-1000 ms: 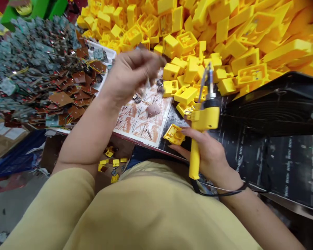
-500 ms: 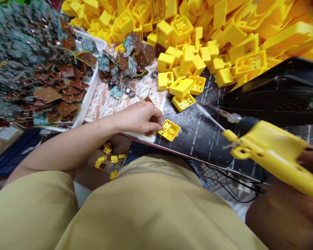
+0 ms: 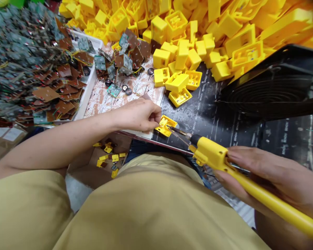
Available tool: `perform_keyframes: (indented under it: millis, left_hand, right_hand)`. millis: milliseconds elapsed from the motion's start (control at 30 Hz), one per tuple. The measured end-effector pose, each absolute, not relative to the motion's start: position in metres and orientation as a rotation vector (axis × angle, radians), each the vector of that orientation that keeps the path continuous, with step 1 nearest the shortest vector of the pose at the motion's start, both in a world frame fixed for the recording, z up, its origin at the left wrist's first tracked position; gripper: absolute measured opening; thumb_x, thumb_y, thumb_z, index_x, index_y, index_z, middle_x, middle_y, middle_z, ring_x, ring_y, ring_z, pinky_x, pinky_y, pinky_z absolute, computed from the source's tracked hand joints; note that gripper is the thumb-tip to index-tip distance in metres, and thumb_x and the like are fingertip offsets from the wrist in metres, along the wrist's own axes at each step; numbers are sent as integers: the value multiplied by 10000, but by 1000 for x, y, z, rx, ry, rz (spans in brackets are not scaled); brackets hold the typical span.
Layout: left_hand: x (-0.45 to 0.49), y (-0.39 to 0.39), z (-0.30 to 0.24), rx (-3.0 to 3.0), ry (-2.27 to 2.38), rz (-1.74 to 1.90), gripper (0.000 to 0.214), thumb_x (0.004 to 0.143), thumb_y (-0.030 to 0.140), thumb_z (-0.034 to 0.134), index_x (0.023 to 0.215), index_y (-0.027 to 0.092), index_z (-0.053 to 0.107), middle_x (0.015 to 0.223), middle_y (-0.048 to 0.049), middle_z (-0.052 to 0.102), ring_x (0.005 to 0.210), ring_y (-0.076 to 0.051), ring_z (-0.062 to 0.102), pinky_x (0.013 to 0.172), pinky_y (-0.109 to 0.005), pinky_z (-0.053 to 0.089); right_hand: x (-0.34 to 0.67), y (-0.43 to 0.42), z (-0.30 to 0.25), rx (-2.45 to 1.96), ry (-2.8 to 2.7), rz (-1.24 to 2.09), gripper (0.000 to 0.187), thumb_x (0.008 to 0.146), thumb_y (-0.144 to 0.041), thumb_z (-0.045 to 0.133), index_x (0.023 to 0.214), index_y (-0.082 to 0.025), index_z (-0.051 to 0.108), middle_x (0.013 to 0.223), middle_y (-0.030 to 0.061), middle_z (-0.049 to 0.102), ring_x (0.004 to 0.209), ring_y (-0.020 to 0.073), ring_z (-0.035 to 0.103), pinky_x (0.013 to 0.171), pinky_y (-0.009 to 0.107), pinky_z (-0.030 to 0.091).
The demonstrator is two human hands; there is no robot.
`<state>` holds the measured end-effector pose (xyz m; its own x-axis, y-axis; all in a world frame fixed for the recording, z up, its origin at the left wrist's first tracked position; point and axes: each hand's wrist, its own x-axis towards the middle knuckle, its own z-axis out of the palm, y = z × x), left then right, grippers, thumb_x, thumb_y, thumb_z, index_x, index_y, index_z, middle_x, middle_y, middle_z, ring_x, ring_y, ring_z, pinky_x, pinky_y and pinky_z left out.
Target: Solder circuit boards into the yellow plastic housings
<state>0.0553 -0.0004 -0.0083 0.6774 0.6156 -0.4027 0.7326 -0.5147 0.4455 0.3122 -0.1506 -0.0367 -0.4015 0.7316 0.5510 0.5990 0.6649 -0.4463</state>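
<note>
My left hand is closed in a pinch at the left edge of a small open yellow plastic case, which lies hollow side up near the bench's front edge. Whatever is between those fingertips is hidden. My right hand wraps round the yellow handle of a soldering gun, coming in from the right. The dark tip of the iron and the thin feed tube beside it reach into the case, close to my left fingertips.
Yellow cases are heaped at the back. A white tray at left holds piled circuit boards; more boards and small round speakers lie beside it. A black fan stands at right. Below the bench, a cardboard box holds yellow pieces.
The soldering gun has swung left and down, bringing its tip from above the bench to the open case. My right hand has come into fuller view. My left hand stays at the case.
</note>
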Motion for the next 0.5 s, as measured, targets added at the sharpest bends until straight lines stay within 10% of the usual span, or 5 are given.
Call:
perform_keyframes:
  millis: [233, 500]
  left_hand:
    - [60, -1, -6, 2424, 1018, -328, 113, 730, 131, 604, 737, 180, 706, 670, 20, 697, 625, -113, 593, 639, -231, 371]
    - [63, 2, -6, 2560, 998, -413, 139, 742, 205, 603, 773, 210, 739, 720, 0, 710, 680, -149, 611, 646, -254, 371]
  right_hand:
    - [295, -150, -31, -1125, -2176, 197, 187, 969, -306, 601, 821, -193, 590, 753, 38, 671, 725, 101, 673, 724, 211, 602]
    - [284, -140, -12, -1009, -2249, 173, 172, 839, -157, 746, 906, -195, 593, 796, 31, 700, 757, 126, 687, 735, 270, 622]
